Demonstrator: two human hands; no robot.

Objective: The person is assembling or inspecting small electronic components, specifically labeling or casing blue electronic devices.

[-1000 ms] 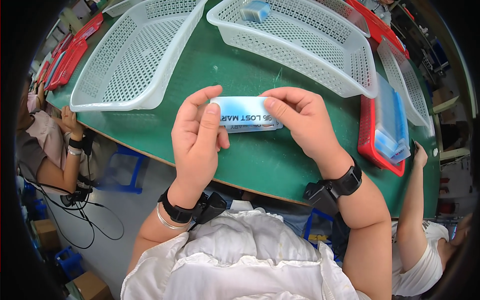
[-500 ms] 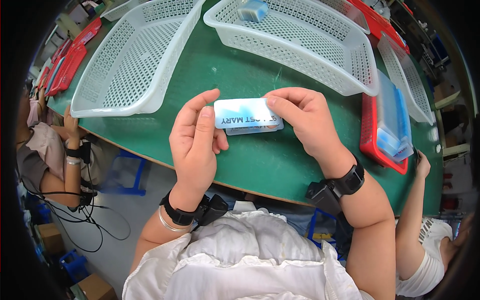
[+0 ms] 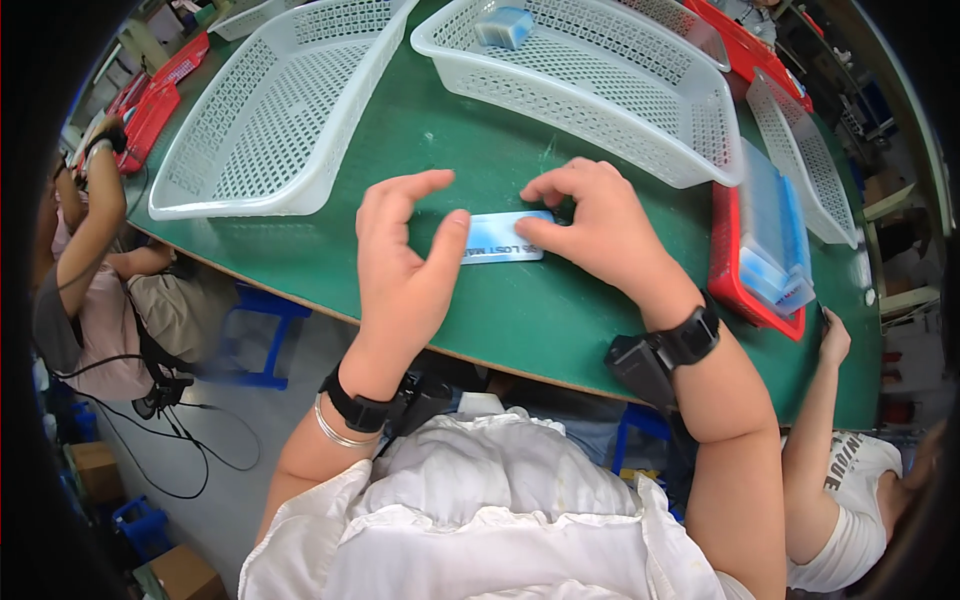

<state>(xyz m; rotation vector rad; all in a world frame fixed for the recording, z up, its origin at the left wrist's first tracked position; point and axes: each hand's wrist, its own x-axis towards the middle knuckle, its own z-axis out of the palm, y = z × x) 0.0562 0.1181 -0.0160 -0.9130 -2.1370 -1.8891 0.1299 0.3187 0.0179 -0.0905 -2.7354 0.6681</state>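
Note:
A small light-blue and white printed card [image 3: 490,240] is between my hands above or on the green table; I cannot tell whether it touches the surface. My left hand [image 3: 400,265] is beside its left end, fingers spread, the thumb tip at the card's edge. Over the card's right end reaches the thumb of my right hand [image 3: 605,225], its other fingers curved and apart from the thumb. Neither hand closes round the card.
Two white perforated baskets [image 3: 265,130] [image 3: 590,110] stand beyond my hands; the right one holds a blue-white block [image 3: 503,28]. At right is a red basket [image 3: 760,312] holding blue-white packs [image 3: 770,235]. Co-workers sit left [image 3: 100,220] and right [image 3: 835,500] along the green table [image 3: 500,340].
My fingers have opened away from the card, which was pinched in my right hand. Two overlapping cards showed before; one shows now. The co-worker's arm at left has risen.

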